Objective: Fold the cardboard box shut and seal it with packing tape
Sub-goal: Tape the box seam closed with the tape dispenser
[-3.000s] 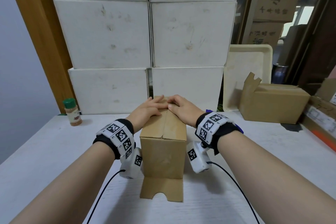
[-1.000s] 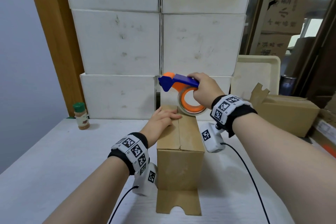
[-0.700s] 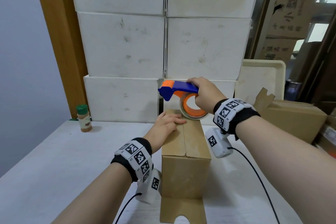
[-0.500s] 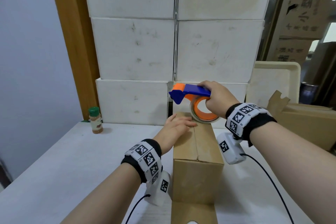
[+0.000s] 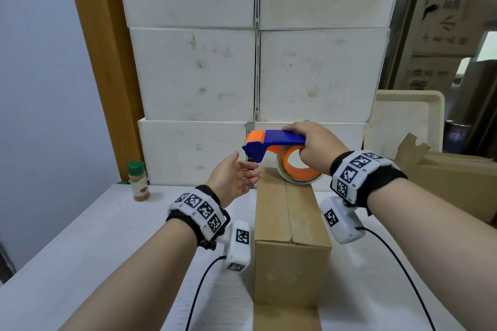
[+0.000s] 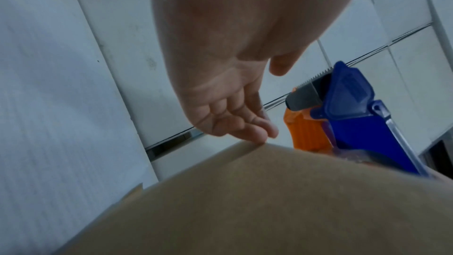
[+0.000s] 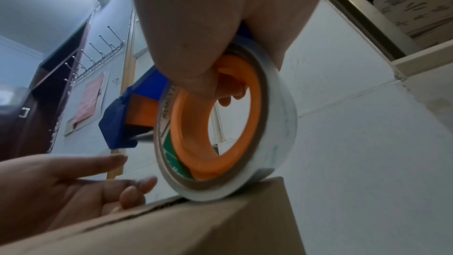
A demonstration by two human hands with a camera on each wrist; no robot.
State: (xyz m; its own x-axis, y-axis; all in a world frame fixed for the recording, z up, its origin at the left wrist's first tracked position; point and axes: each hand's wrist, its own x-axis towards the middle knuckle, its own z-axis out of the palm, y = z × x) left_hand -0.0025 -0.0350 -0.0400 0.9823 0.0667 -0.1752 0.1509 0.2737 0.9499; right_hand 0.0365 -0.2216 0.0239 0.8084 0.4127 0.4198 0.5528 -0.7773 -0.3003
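The cardboard box stands on the desk with its top flaps folded down, the seam between them running lengthwise away from the person, and no tape on it yet. The right hand has its fingers curled through the orange core of the tape dispenser, clamped on it, and the roll's lower edge touches the far end of the box top, right on that seam. So the long axis to be taped lies from those fingers back toward the person's body (a straight pull along the seam, I'd judge). The left hand is beside the far left corner of the box, fingers straight and slightly apart, holding nothing, their tips at the box edge just below the dispenser's blue cutter; it is the nearer hand to the loose tape end. Counted: one box in hand, one dispenser, one roll, two hands, one small spice jar well left of the fingers
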